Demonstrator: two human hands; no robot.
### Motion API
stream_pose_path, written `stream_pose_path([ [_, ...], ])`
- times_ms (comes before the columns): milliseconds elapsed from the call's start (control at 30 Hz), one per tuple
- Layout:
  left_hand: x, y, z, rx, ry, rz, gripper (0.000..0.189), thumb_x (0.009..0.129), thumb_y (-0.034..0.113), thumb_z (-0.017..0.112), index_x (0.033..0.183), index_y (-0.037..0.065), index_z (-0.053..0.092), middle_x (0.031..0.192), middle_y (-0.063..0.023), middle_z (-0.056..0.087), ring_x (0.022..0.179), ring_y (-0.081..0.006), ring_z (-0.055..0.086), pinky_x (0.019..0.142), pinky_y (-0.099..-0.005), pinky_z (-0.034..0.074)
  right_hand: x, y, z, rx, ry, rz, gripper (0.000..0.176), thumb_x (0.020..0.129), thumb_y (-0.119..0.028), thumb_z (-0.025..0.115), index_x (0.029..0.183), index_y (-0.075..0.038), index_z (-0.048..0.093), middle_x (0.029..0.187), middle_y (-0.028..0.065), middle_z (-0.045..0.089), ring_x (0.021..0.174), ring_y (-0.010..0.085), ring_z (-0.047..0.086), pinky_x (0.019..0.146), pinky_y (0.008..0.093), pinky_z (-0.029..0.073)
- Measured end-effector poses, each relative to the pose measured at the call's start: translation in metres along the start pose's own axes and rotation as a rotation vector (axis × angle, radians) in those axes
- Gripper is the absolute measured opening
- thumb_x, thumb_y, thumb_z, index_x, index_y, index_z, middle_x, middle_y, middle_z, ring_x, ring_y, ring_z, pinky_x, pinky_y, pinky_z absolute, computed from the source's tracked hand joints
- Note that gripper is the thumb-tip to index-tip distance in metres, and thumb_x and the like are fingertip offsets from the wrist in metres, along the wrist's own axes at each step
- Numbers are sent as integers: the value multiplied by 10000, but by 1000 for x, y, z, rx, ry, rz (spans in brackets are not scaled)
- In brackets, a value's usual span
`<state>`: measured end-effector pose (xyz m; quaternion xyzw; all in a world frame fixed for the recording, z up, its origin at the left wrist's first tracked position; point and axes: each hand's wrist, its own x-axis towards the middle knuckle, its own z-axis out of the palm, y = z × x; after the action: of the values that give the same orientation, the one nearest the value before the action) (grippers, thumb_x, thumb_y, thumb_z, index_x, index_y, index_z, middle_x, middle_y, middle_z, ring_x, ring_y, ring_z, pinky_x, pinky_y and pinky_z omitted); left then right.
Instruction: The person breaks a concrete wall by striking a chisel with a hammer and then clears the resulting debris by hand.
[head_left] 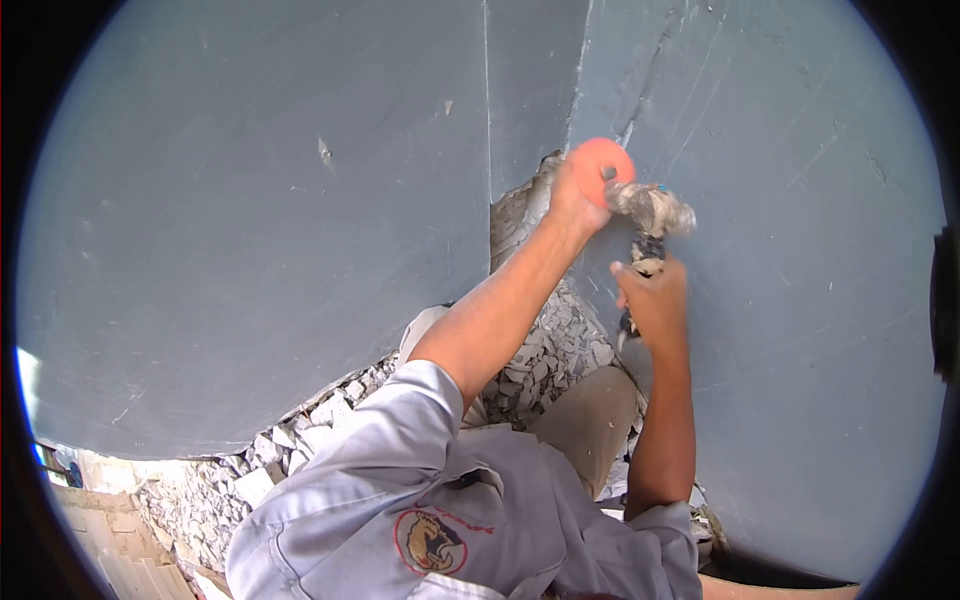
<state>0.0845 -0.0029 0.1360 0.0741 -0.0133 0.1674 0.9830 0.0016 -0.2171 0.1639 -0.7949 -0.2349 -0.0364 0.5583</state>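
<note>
My left hand (578, 205) is closed round a chisel; its round orange hand guard (592, 160) hides most of the fingers, and the grey struck end shows at its centre. The chisel's tip is hidden, and the hand is up against the grey wall (800, 250) near its inner corner. In my right hand (658, 300) is a hammer, gripped by its dark, wrapped handle. The dusty hammer head (655, 208) is blurred and overlaps the lower right edge of the orange guard.
Broken rubble (545, 355) lies along the foot of the walls and below my arms. A rough hole (515, 222) with exposed masonry is broken into the wall corner left of my left hand. Another grey wall face (270, 230) fills the left side. My bent knee (590, 420) is below.
</note>
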Motion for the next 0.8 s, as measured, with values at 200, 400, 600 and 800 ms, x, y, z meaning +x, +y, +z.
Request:
stream_pose_path([
  [200,3,0,-2,12,150,65,151,1019,182,466,1044,77,572,998,-56,639,904,-195,649,840,-369,567,-6,-38,-15,402,89,-155,262,862,-83,704,1048,32,558,745,72,586,629,131,590,551,292,518],
  [400,-2,-5,-6,56,241,44,141,1033,191,465,1018,83,554,976,-60,627,882,-202,636,838,-374,558,20,-67,-19,523,600,-844,130,927,-51,616,951,0,499,745,138,571,639,208,591,613,370,568],
  [600,6,-8,-2,50,194,56,187,1059,248,465,1040,80,545,999,-76,626,905,-213,645,852,-391,565,19,-14,6,307,-64,190,247,836,-69,730,996,0,555,742,65,613,565,145,576,600,304,512],
  [800,-1,-10,3,36,243,64,147,1027,223,546,1024,76,543,971,-40,591,842,-180,624,803,-370,563,13,-67,-54,394,381,-652,158,894,-30,644,946,25,505,747,128,592,634,212,607,594,339,542],
])
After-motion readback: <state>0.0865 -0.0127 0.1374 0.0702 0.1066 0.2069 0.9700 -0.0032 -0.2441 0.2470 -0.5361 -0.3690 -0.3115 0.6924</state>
